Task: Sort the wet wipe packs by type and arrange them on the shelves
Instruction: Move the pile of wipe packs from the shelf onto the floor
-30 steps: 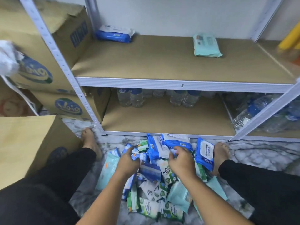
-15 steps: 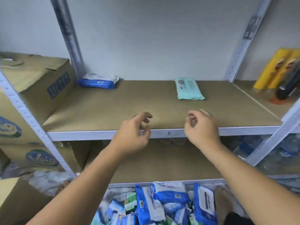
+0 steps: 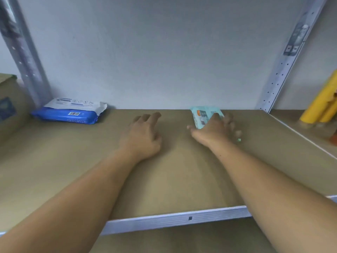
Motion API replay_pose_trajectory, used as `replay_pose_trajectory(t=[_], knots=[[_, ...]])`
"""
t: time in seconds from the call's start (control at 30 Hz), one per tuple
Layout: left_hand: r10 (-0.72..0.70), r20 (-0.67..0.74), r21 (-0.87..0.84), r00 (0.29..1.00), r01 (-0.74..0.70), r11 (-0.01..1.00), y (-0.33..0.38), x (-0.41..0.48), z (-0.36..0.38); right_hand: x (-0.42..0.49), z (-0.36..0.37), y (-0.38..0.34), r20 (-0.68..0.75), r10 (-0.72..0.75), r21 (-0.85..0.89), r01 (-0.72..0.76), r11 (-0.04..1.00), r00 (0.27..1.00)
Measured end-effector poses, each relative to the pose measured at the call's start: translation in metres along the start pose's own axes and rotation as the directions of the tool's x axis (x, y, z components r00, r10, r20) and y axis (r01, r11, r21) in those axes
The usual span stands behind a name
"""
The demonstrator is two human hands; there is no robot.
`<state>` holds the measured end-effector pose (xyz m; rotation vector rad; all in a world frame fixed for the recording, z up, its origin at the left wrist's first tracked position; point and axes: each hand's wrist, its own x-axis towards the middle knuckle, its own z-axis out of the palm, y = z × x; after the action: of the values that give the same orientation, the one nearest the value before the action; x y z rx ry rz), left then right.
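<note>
Teal wipe pack point(image 3: 200, 115) under our right hand point(image 3: 215, 133) on the shelf point(image 3: 73, 161).
Right fingers point(image 3: 216, 117) spread across it; left fingers point(image 3: 155, 116) loosely curled, empty; blue pack point(image 3: 69, 114) well left of them.

Head-worn wide-angle view, facing forward and slightly down; close over the shelf point(image 3: 73, 170)

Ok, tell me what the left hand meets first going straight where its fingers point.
Probably only the back wall: the left hand points over bare shelf, between the blue pack and the teal pack.
</note>
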<state>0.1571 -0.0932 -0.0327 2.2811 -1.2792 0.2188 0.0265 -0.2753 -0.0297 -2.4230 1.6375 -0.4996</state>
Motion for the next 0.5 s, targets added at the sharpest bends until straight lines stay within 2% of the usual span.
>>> replay_pose_trajectory(t=[0.1,0.3,0.4,0.5], knots=[[-0.077,0.036,0.007,0.996,0.077,0.997,-0.008,0.004,0.006,0.0,0.011,0.0,-0.116,0.015,-0.052,-0.021,0.998,0.993],[-0.087,0.042,-0.078,0.995,0.09,0.993,-0.011,0.001,0.001,0.001,0.007,-0.002,-0.105,0.054,-0.026,-0.057,0.998,0.993],[-0.114,0.002,-0.137,0.993,0.113,0.984,-0.011,-0.005,-0.002,-0.005,0.004,-0.003,-0.113,-0.048,-0.053,0.042,0.998,0.992],[-0.12,0.001,-0.149,0.993,0.119,0.982,-0.011,-0.012,-0.003,-0.015,0.003,-0.013,-0.073,-0.238,-0.107,0.23,0.967,0.969]])
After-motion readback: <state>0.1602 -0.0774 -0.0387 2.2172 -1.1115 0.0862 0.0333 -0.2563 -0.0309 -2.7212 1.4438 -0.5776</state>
